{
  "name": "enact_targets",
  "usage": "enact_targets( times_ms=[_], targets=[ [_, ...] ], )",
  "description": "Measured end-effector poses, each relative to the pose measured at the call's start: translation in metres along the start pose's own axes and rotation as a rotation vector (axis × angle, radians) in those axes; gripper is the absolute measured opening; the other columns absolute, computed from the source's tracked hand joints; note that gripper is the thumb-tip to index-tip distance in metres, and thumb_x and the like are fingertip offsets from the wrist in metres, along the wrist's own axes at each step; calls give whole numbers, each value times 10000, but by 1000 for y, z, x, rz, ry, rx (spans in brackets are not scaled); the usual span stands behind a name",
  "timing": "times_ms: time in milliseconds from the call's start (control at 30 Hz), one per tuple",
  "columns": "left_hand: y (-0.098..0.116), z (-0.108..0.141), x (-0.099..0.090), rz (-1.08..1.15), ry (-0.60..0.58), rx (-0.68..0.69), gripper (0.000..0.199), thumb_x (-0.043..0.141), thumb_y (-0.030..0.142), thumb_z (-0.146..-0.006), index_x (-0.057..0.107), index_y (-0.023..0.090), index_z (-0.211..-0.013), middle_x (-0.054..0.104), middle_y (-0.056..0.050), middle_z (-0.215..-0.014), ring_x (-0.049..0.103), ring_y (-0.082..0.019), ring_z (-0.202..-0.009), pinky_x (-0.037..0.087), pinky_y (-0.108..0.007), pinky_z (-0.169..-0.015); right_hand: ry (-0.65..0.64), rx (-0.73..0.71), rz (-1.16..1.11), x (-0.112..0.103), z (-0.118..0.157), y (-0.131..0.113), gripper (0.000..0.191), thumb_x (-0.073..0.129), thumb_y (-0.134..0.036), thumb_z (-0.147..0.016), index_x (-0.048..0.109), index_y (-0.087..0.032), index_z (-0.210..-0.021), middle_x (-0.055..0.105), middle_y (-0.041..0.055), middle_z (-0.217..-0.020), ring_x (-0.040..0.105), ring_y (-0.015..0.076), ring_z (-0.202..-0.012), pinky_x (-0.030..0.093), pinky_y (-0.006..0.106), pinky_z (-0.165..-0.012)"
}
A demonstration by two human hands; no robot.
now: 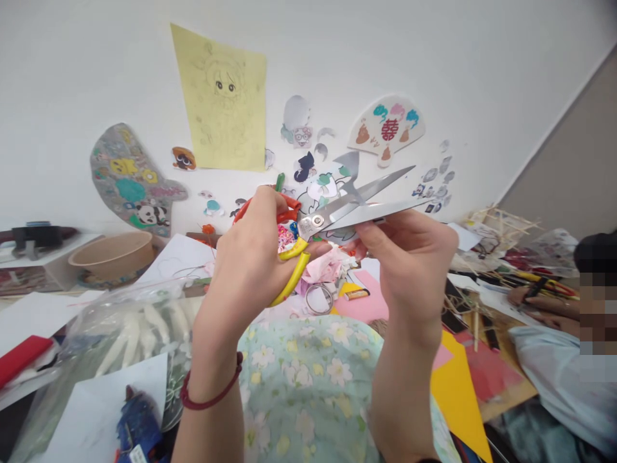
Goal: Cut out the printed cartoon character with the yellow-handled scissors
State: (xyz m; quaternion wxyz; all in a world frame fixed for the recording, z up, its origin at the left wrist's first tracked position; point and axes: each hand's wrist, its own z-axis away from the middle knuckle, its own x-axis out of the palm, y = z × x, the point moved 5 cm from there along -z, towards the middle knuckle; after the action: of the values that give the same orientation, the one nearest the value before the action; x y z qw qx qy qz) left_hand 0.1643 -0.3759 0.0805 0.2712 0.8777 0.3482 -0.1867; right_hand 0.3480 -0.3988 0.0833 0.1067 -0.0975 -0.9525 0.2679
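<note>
Evidently, both bare hands are raised over the lap, wrists apart and forearms rising from the bottom of the view. The left hand [253, 247] is turned with its back to the camera, a dark red cord [212, 404] round its wrist, and its fingers are closed on the handles of the scissors [319, 222]. The right hand [409, 257] is bent inward at the wrist, fingers curled and thumb laid by the lower blade; whether it pinches the blade or something behind it cannot be told.

The scissors have smooth, shiny metal blades joined by a round pivot, one handle sleeved in glossy red, the other in yellow tubing. A thin grey piece [348, 168] with a flared top shows at the blades; its material is unclear. Below lies soft, pale green floral cloth [308, 386], with crumpled pink material [328, 265] beyond.

The scissors are held in the air between the hands, in front of the white wall [308, 51]. Their blades stand apart, tips pointing right and slightly up, the long axis running crosswise.
</note>
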Motion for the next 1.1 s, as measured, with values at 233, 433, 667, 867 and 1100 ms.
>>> enact_targets(
  times_ms=[233,433,667,867,1100],
  targets=[
    [0,1,0,-4,11,26,471,662,569,-844,403,276,-1106,656,-46,-1150,670,-224,-889,431,-356,-633,4,-7,9,1,0,1,105,752,-161,-796,765,-265,-799,671,-53,-596,597,100,-468,480,246,-408],
    [-1,1,0,10,21,47,476,706,516,-821,406,268,-1096,659,-56,-1187,646,-182,-788,450,-340,-624,5,-44,64,1,0,1,73,746,-187,-811,750,-259,-817,666,-46,-606,598,106,-475,475,251,-403],
    [-2,2,2,25,-1,20,483,710,533,-817,400,265,-1072,636,-77,-1189,653,-205,-820,475,-350,-627,41,-84,80,3,2,-2,94,738,-166,-812,749,-259,-803,656,-43,-642,593,99,-503,493,251,-442],
    [-3,2,2,28,-12,12,482,693,547,-827,379,263,-1056,625,-82,-1174,660,-226,-849,481,-380,-679,67,-89,82,4,3,-4,93,744,-153,-798,752,-244,-781,654,-30,-648,586,104,-502,498,256,-439],
    [-3,1,3,25,-31,1,462,651,564,-851,364,267,-1059,615,-61,-1124,620,-196,-791,440,-351,-665,84,-133,63,3,3,-4,101,759,-136,-784,770,-235,-799,666,-37,-668,597,88,-517,524,225,-453]
  ],
)
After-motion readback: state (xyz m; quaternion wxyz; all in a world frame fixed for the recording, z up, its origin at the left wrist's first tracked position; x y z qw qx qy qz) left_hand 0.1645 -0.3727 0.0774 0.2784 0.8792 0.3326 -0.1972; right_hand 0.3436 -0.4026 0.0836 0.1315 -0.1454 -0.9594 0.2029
